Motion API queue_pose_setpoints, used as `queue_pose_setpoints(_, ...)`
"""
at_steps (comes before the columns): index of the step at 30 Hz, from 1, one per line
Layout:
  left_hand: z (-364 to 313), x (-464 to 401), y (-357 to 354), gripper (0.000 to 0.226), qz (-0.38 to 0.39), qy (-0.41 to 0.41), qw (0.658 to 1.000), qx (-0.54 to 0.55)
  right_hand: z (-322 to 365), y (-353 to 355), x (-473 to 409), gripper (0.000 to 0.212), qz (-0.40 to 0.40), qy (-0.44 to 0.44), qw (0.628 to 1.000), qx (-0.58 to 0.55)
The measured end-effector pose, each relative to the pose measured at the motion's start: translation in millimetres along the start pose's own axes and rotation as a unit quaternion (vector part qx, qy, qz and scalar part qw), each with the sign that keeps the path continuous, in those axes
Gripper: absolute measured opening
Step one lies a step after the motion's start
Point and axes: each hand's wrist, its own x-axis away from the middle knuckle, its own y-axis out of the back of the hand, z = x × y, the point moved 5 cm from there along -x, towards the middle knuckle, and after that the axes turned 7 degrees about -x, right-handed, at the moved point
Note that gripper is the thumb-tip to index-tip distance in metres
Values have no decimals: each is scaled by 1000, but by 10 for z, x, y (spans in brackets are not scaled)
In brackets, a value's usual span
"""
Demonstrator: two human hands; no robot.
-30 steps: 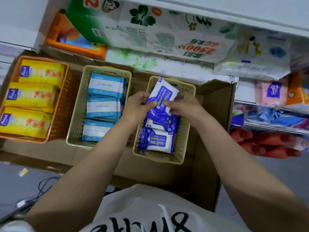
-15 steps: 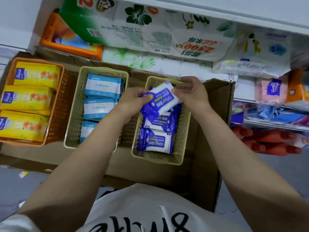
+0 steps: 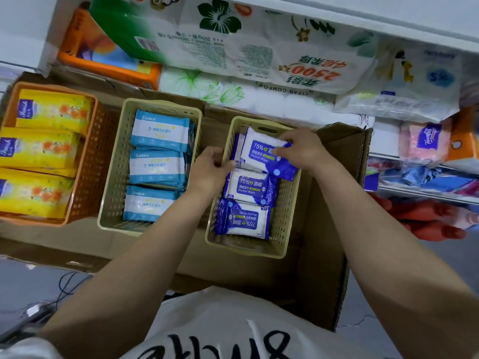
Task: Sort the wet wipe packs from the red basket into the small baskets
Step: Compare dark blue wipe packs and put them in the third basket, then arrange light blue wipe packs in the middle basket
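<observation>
Wet wipe packs in blue and white film, printed "75%" and "Alcohol Wipes", fill the right beige basket [image 3: 281,221]. We hold the top blue pack [image 3: 261,155] at the far end of this basket, lying tilted over the middle blue pack [image 3: 246,186]. Our right hand [image 3: 302,149] pinches its far right edge, fingers curled over the film. Our left hand [image 3: 210,169] sits at the basket's left wall, its fingers curled at the pack's near left corner; we cannot tell whether this grip holds the pack or only touches it. A near blue pack [image 3: 243,220] lies flat at the basket's near end, its print turned the other way.

Just beside, the middle beige basket [image 3: 114,177] holds three rows of light-blue packs [image 3: 155,164]. Left of it, an orange basket [image 3: 88,167] holds yellow packs [image 3: 39,149]. All three baskets stand in a cardboard box [image 3: 324,255]. Large tissue bundles [image 3: 246,47] lie on the shelf beyond.
</observation>
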Motion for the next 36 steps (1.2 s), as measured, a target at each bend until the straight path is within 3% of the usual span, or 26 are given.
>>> queue_pose_setpoints(3, 93, 9, -13, 27, -2, 11, 999, 36, 104, -162, -92, 37, 40, 19, 996, 78)
queue_pose_setpoints(6, 131, 19, 27, 30, 16, 11, 999, 42, 158, -297, -143, 34, 22, 33, 998, 54)
queue_pose_setpoints(11, 161, 62, 43, 22, 22, -5, 998, 52, 162, -471, -3, 38, -146, 80, 974, 153)
queue_pose_setpoints(15, 161, 52, 42, 28, 42, 4, 998, 51, 133, -581, 168, 47, -220, 111, 949, 199)
queue_pose_setpoints(21, 167, 35, 29, 25, 64, 6, 997, 43, 18, -776, 91, 60, -105, 58, 984, 132)
queue_pose_setpoints(36, 194, 12, -8, 25, 27, -32, 999, 26, 136, -800, 202, 61, -121, 8, 986, 118)
